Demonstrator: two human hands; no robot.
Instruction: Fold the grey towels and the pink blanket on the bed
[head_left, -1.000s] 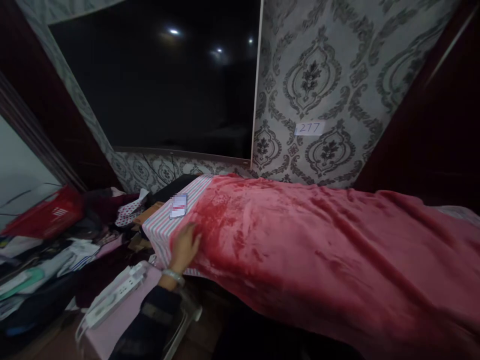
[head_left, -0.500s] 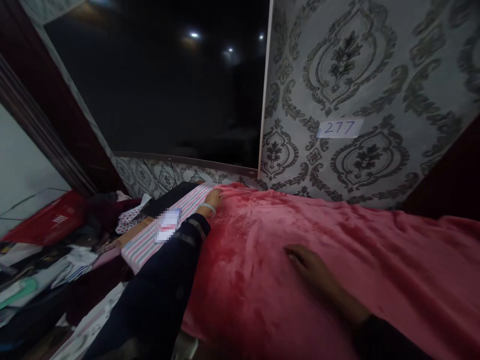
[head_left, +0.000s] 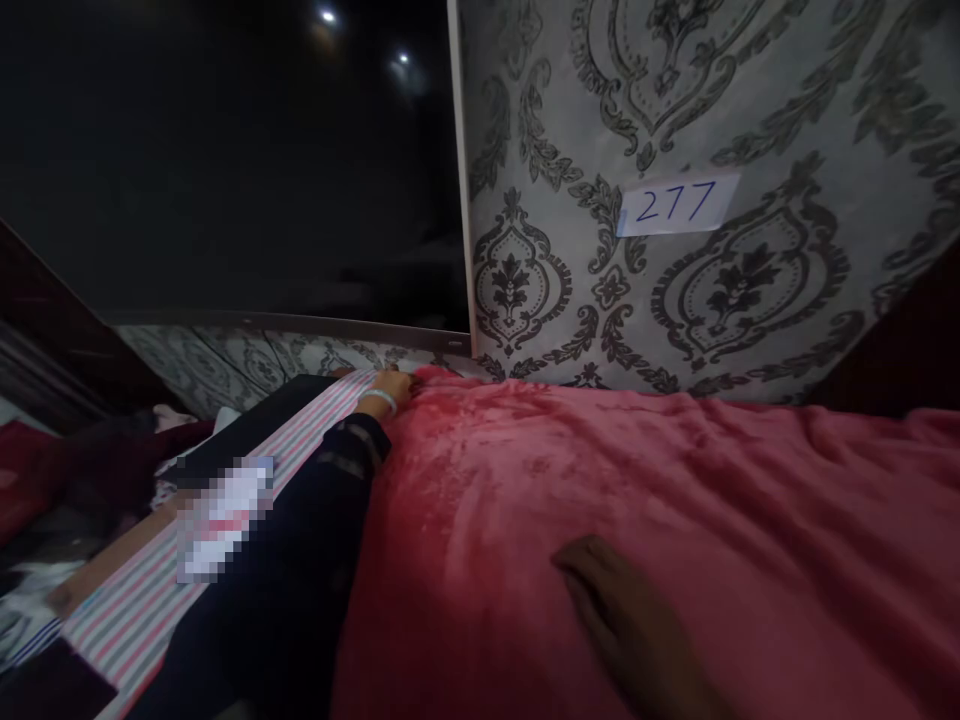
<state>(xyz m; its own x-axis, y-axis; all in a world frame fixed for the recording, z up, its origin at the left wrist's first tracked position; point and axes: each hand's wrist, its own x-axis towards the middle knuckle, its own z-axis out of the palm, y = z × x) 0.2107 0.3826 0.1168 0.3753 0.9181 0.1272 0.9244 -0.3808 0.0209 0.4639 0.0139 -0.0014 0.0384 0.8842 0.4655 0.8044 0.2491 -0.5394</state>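
Observation:
A red plush blanket [head_left: 525, 500] is spread across the surface in front of me, with soft folds on its right side. Out at its far left corner, my left hand [head_left: 390, 388] has its fingers closed on the blanket's edge. A pale bracelet circles that wrist, below which a dark sleeve begins. My right hand [head_left: 619, 605] rests above the middle of the blanket, fingers loosely extended and holding nothing. Along the blanket's left side runs a flat pink, grey and white striped piece [head_left: 292, 440], partly hidden by my left sleeve.
A large dark television screen [head_left: 262, 180] hangs on the patterned wall [head_left: 525, 120]. Paper marked 277 [head_left: 679, 203] is stuck to that wall. Beside the striped piece lies a black flat object [head_left: 247, 425]. Jumbled clothes [head_left: 45, 590] fill the lower left.
My view has moved closer and turned, so the screen and striped piece sit further left. The left hand stays at the blanket's far left corner; the right hand appears lower in view.

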